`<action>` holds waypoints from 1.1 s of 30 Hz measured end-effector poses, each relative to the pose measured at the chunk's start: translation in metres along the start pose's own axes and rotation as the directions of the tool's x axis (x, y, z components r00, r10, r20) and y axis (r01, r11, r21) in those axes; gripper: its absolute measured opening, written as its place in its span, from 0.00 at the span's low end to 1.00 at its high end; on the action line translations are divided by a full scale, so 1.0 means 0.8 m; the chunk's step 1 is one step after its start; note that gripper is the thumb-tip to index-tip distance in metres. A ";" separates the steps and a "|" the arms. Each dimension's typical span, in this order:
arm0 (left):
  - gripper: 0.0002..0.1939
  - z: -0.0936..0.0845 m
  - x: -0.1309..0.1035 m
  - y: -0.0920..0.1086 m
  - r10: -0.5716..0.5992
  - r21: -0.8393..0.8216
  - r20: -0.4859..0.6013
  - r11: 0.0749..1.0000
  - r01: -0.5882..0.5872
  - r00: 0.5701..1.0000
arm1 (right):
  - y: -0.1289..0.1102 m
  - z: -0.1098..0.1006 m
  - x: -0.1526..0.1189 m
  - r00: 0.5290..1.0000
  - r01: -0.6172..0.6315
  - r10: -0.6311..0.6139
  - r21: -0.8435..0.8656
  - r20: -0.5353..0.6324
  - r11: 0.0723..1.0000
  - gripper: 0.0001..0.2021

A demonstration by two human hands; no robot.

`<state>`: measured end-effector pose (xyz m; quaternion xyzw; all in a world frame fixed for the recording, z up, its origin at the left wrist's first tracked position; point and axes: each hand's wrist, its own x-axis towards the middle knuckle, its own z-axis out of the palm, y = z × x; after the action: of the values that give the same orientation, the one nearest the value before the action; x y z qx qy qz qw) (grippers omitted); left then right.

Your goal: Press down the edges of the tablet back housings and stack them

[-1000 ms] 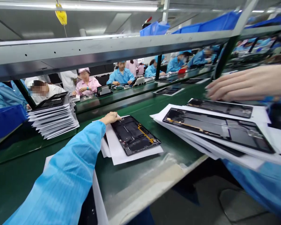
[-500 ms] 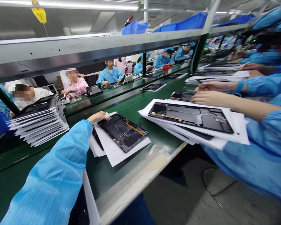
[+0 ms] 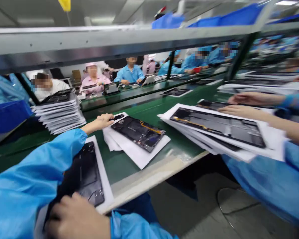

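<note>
My left hand (image 3: 102, 122) reaches forward across the bench, fingers bent together at the far left corner of a black tablet back housing (image 3: 139, 132) with an orange flex cable. That housing lies on white paper sheets (image 3: 137, 159), with part of another dark housing (image 3: 118, 117) behind it. Low in the picture, my right hand (image 3: 77, 215) is blurred over the near end of another black housing (image 3: 91, 179) on white paper. Its fingers are bent, but their grip is smeared by motion. My left sleeve covers part of this nearer housing.
A tall stack (image 3: 59, 116) of housings and paper stands at the left, beside a blue bin (image 3: 10, 116). At right, a co-worker's hands (image 3: 254, 104) are over fanned housings on paper (image 3: 219, 127). A metal shelf beam (image 3: 114, 43) crosses above; the bench edge (image 3: 159, 181) is close.
My right hand has come into view over the near housing. My left hand has shifted slightly left relative to the front housing. The camera view has swung left.
</note>
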<state>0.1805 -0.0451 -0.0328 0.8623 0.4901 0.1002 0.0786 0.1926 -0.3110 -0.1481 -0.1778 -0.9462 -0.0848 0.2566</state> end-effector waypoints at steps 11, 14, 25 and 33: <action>0.10 -0.006 -0.427 -0.044 -0.109 -0.089 -0.231 0.992 0.090 0.967 | 0.029 -0.003 0.006 0.998 -0.041 0.056 0.427 -0.023 0.903 0.10; 0.09 0.024 -0.470 -0.049 -0.169 -0.223 -0.167 0.966 0.130 0.971 | 0.027 -0.005 0.003 0.997 -0.063 0.073 0.427 -0.009 0.902 0.11; 0.14 0.070 -0.489 -0.035 -0.037 -0.124 -0.318 0.992 -0.003 0.947 | 0.024 -0.009 0.007 0.993 -0.113 0.122 0.409 0.006 0.905 0.11; 0.19 0.088 -0.500 -0.024 -0.065 -0.006 -0.429 0.998 0.069 0.901 | 0.023 -0.004 0.008 0.995 -0.063 0.088 0.383 -0.049 0.922 0.12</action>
<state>-0.0181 -0.3825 -0.1435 0.8024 0.5250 0.2822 -0.0316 0.1959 -0.2927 -0.1409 -0.1579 -0.9282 0.1047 0.3201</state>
